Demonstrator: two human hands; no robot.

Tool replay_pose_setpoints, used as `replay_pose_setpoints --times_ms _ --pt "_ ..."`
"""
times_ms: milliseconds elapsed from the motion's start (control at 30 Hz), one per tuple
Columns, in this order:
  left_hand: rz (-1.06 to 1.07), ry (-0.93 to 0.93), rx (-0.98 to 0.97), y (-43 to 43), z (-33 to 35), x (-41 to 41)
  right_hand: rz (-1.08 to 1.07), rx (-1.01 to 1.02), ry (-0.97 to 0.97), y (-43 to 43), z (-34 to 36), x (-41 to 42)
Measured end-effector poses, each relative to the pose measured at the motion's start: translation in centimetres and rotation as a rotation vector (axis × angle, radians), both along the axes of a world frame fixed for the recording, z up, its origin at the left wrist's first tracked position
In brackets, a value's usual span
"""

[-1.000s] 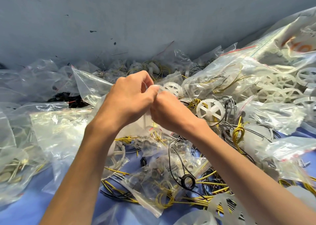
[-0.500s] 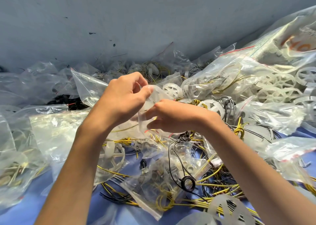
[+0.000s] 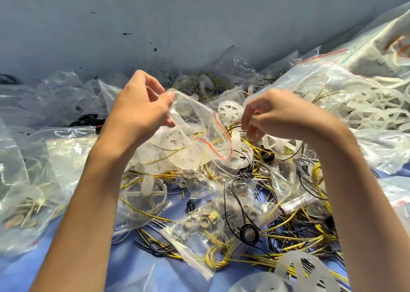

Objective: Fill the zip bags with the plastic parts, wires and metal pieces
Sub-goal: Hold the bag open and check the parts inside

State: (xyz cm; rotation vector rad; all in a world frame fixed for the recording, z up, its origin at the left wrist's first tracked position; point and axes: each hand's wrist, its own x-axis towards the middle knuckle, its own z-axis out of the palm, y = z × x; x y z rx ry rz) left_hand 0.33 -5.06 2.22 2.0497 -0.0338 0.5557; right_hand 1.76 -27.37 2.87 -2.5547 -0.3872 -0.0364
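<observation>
The left hand (image 3: 139, 114) is raised over the heap and pinches the upper corner of a clear zip bag (image 3: 195, 145) between the thumb and the curled fingers (image 3: 168, 97). The bag hangs down and to the right from that grip. Its red-lined mouth (image 3: 218, 134) gapes toward the right hand (image 3: 279, 116), and a white plastic wheel (image 3: 177, 145) and a strand of yellow wire show through the film. The right hand is just beside the mouth, apart from the bag, with its fingertips (image 3: 251, 133) curled in close to the thumb; whether they pinch a thin wire cannot be told. Below both hands, loose yellow wires (image 3: 288, 225), a black ring coil (image 3: 249, 234) and a bag of small metal pieces (image 3: 206, 223) lie on the blue cloth (image 3: 155, 269). A large bag of white wheels (image 3: 366, 105) lies to the right.
</observation>
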Motion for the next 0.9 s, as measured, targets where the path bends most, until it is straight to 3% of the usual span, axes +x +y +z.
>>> replay_pose_setpoints --times_ms 100,167,333,733,900 --pt "0.031 -0.007 0.005 0.0 -0.1 -0.1 0.087 -0.147 0.233 0.2 -0.6 0.0" --pt "0.061 -0.033 0.012 0.0 0.0 -0.1 0.099 -0.205 0.289 0.2 -0.8 0.0" --pt "0.084 -0.070 0.032 -0.1 0.2 -0.4 -0.006 -0.200 0.230 -0.2 -0.9 0.3" --pt "-0.026 -0.044 0.169 -1.4 0.0 -0.6 0.003 -0.545 0.215 2.6 -4.9 1.5" --pt "-0.027 -0.046 0.188 -1.2 0.0 -0.6 0.044 -0.491 0.231 2.1 -4.6 1.4"
